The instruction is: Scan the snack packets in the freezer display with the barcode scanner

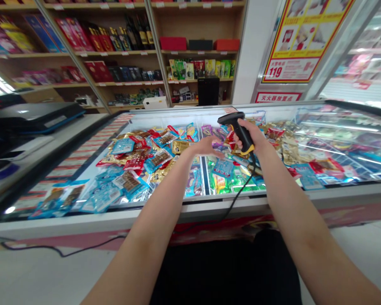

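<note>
My right hand point(253, 134) is wrapped around the handle of a black barcode scanner point(231, 119) with yellow trim. The scanner's head points left, and its dark cable point(243, 189) hangs from the handle's base over the front edge. To its left, my left hand point(207, 146) reaches over the snack packets with fingers and thumb apart and nothing visible between them. Just below its fingers lies a light blue packet point(223, 167) on top of green packets point(235, 183). Farther left is a heap of blue, red and gold packets point(158, 160).
The packets lie in and on a glass-topped chest point(228, 202) with a pale front rim. A black machine point(47, 118) stands on the left counter. Stocked shelves point(120, 53) and a yellow-edged poster point(305, 40) are behind. The cable runs along the chest's front toward the lower left.
</note>
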Demonstrator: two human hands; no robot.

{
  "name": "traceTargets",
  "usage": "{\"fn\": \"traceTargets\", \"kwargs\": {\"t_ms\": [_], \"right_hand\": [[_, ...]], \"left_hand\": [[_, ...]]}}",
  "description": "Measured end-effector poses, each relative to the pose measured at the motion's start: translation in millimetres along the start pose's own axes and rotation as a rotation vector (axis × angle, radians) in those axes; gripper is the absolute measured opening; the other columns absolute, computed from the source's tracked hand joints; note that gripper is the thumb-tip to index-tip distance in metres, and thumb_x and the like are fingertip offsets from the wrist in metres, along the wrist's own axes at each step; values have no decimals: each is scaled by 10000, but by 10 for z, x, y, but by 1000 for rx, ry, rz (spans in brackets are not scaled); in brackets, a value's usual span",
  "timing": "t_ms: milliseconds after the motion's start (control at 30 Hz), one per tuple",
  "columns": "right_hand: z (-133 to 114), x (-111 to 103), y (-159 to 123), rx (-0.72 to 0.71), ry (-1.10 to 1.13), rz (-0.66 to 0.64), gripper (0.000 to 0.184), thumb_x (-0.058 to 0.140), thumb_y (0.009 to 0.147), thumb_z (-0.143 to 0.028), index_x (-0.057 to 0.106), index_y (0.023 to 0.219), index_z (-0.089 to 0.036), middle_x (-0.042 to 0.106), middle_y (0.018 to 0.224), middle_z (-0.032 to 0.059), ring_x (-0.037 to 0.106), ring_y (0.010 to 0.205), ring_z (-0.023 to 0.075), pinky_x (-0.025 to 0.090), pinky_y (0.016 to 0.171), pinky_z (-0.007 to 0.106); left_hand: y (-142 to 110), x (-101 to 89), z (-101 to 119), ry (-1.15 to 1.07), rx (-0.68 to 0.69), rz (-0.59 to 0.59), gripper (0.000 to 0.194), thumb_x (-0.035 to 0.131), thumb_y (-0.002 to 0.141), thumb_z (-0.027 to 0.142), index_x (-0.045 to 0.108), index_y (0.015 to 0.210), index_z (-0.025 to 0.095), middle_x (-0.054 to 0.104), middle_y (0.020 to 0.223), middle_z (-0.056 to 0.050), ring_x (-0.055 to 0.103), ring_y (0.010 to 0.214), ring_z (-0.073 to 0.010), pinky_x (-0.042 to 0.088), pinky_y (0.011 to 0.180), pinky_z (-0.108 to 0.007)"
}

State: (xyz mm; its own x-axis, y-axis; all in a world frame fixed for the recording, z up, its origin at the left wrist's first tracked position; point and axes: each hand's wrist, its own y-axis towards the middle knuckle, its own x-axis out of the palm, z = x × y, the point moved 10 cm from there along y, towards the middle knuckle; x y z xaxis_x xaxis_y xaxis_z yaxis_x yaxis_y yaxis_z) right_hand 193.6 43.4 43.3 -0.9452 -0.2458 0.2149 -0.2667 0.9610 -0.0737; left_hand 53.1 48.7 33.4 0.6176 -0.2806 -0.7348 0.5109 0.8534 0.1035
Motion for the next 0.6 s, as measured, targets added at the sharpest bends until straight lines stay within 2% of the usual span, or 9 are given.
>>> {"fn": "traceTargets", "kwargs": {"t_ms": [67,100,233,333,433,600], "right_hand": [[-4,-17,4,-3,9,7,430,576,943,-565,649,989,-144,605,527,13,512,359,123,427,332,213],[-8,-16,-1,-6,14,9,429,570,948,-560,649,994,-142,604,525,12,512,357,123,426,329,212],[-22,0,-28,-19,19,21,419,555,959,-543,649,998,-136,597,514,8,503,348,117,410,317,203],[-25,4,-33,-30,10,25,423,562,954,-546,649,1001,-135,596,512,6,501,350,114,413,324,198],[-24,2,-29,-32,13,29,428,561,952,-547,651,997,-131,596,509,9,496,343,116,402,316,202],[-12,-10,-20,-16,28,45,410,538,969,-525,652,982,-131,592,506,12,495,340,118,392,312,205]], "left_hand": [[-27,235,44,57,18,-143,783,922,429,473,682,1148,277,627,1369,-85,557,1286,-332,423,1093,-413],[-33,314,46,84,24,-178,867,930,382,493,670,1185,293,599,1409,-85,518,1330,-353,397,1121,-433],[9,452,-1,167,32,-170,1017,917,337,580,626,1271,300,533,1478,-103,369,1452,-399,278,1202,-488],[56,454,-42,248,29,-144,980,888,408,615,619,1282,265,525,1476,-122,385,1443,-385,291,1198,-475],[87,396,-70,361,11,-119,894,835,557,606,599,1323,210,545,1448,-139,461,1388,-339,342,1168,-419],[97,235,-105,465,-74,-5,602,712,792,474,631,1304,168,626,1346,-146,574,1257,-304,433,1076,-379]]}}
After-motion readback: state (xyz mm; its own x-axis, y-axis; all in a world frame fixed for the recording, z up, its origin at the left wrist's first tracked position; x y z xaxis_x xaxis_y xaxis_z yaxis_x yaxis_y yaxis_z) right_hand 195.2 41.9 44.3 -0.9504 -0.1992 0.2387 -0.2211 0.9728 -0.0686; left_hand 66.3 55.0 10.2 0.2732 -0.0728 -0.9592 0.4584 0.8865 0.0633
